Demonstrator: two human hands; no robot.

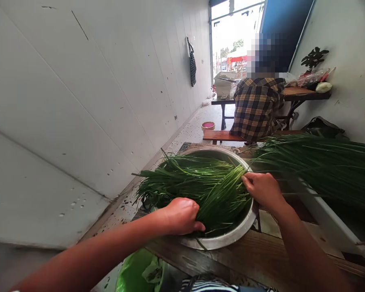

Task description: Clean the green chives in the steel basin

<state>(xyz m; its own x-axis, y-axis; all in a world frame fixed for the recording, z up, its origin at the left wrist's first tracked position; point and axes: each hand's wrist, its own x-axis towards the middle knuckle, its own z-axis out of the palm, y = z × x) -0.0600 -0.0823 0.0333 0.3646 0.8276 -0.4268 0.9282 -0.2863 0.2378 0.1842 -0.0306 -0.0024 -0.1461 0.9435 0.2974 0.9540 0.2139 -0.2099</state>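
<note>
A wide metal basin (246, 227) holds a heap of long green chives (182, 174), some hanging over its far left rim. My right hand (263, 188) is closed on the pale stem ends of a bunch of chives (228, 190) at the basin's right rim. Lower left, over the near part of the basin, my left hand (182, 215) is curled round the leafy end of the same bunch. Its fingertips are hidden, with only the thumb showing. The bunch stretches slantwise between both hands.
More long chives (322, 166) lie over a white crate (319, 215) at right. A wooden table (231, 263) supports the basin. Below it stands a bin with a green bag (136, 269). Ahead, a person in a plaid shirt (255, 107) sits on a bench (219, 135), back turned.
</note>
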